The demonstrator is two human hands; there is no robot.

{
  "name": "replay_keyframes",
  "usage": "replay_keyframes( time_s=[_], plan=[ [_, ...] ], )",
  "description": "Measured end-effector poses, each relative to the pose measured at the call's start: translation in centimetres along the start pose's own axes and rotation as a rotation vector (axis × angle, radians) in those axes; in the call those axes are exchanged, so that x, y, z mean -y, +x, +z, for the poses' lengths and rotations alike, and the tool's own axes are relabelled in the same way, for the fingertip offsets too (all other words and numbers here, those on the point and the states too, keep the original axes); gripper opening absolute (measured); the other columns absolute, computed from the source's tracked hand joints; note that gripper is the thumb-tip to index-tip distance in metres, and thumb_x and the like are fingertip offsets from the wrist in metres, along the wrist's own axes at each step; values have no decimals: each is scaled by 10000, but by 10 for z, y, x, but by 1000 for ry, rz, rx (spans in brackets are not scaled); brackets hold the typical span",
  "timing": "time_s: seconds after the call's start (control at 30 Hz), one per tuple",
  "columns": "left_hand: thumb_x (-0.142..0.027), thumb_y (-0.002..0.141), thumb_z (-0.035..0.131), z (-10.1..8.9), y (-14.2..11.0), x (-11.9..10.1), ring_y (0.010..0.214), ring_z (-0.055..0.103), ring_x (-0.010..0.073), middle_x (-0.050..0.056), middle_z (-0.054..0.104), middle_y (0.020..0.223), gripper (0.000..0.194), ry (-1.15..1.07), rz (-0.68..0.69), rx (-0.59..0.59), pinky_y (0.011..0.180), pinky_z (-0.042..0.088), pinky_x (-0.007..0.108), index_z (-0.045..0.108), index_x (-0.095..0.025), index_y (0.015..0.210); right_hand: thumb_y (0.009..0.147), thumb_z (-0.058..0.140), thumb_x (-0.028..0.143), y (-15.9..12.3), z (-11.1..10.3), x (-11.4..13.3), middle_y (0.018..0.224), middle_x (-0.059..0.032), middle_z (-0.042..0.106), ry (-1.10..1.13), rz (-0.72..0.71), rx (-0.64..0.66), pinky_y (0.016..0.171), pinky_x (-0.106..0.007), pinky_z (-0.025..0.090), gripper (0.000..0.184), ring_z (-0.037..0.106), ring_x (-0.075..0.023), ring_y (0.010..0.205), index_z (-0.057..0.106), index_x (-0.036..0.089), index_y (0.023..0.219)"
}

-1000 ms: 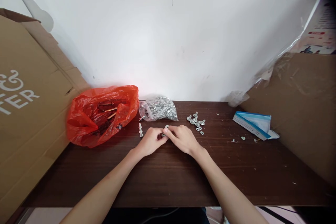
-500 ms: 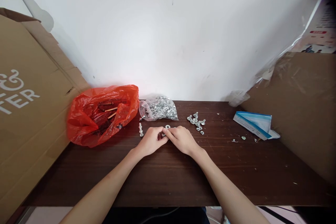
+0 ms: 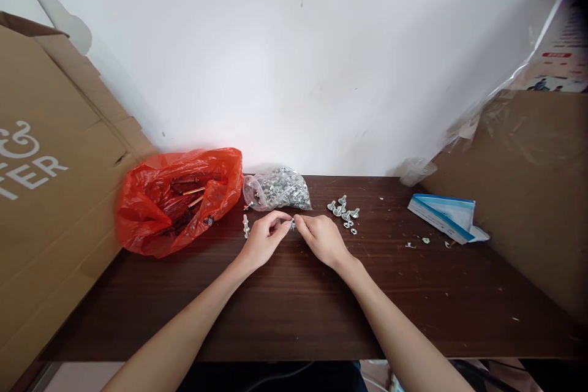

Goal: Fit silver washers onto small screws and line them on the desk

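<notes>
My left hand [image 3: 265, 239] and my right hand [image 3: 323, 239] meet over the middle of the table. A small silvery metal fastener [image 3: 293, 225] shows between their fingertips; its exact kind is too small to make out. The left thumb and index finger close on it from one side, and the right hand pinches it from the other with its fingers curled. To the right of my right hand lies a loose pile of bolts [image 3: 339, 211], with a few nuts [image 3: 353, 231] in front. Left of my left hand is a short row of joined silvery pieces [image 3: 246, 226].
Behind my hands sits a clear bag of metal hardware [image 3: 285, 188]. A red plastic bag [image 3: 151, 214] stands at left beside a cardboard box [image 3: 55, 245]. On the right are a blue-and-white packet [image 3: 441, 218], a clear plastic cup [image 3: 416, 170] and small scraps [image 3: 426, 241].
My fingertips have drawn slightly apart, and the silvery fastener between them now shows. A ring-shaped washer seen just beyond my hands earlier is no longer visible there.
</notes>
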State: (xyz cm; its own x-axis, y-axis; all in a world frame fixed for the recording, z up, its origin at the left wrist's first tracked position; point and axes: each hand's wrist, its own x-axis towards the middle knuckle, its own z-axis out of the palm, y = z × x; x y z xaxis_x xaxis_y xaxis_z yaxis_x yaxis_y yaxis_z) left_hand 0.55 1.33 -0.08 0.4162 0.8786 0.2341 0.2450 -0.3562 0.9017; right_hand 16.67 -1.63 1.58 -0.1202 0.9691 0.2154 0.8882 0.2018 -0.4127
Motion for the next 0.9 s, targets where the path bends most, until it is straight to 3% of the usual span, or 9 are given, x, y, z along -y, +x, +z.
replay_keyframes(
  time_s=[0.13, 0.23, 0.37, 0.5, 0.67, 0.9],
  plan=[
    [-367, 849, 520, -3, 0, -7, 547, 393, 93, -22, 511, 610, 301, 14, 43, 31, 529, 303, 226, 659, -149, 1003, 967, 238, 412, 0, 0, -1, 558, -16, 554, 30, 26, -27, 525, -243, 242, 497, 478, -136, 503, 503, 191, 610],
    [-353, 845, 527, -4, 0, -10, 577, 424, 99, 6, 577, 668, 283, -2, 60, -24, 546, 322, 228, 685, -138, 939, 965, 229, 430, 0, 1, -1, 534, -11, 523, 49, 29, -46, 515, -244, 228, 513, 443, -129, 481, 469, 188, 582],
    [-357, 812, 574, -3, 1, -6, 538, 411, 96, -22, 523, 590, 288, 4, 14, -82, 516, 313, 218, 668, -144, 981, 962, 248, 428, 1, 3, -2, 521, -1, 496, 62, 18, -54, 512, -243, 213, 498, 413, -122, 471, 439, 187, 570],
    [-346, 813, 576, -2, 3, -2, 594, 457, 108, 20, 604, 714, 243, 18, 37, -42, 552, 346, 228, 681, -145, 899, 960, 252, 420, 0, 4, -2, 510, 2, 471, 78, 20, -58, 511, -244, 203, 483, 392, -118, 467, 417, 187, 571],
    [-314, 770, 633, -2, 3, -3, 561, 399, 92, -13, 507, 658, 199, 27, 80, -75, 542, 338, 225, 679, -156, 882, 957, 262, 420, 0, 5, -3, 509, 4, 453, 91, 10, -66, 513, -246, 201, 469, 386, -118, 472, 416, 188, 579],
    [-324, 806, 593, -3, 3, -2, 592, 451, 97, 12, 565, 717, 200, 44, 66, -66, 561, 352, 229, 680, -149, 851, 956, 254, 438, 1, 4, -4, 487, 11, 411, 118, 7, -89, 504, -248, 200, 490, 355, -112, 454, 365, 187, 551]
  ],
)
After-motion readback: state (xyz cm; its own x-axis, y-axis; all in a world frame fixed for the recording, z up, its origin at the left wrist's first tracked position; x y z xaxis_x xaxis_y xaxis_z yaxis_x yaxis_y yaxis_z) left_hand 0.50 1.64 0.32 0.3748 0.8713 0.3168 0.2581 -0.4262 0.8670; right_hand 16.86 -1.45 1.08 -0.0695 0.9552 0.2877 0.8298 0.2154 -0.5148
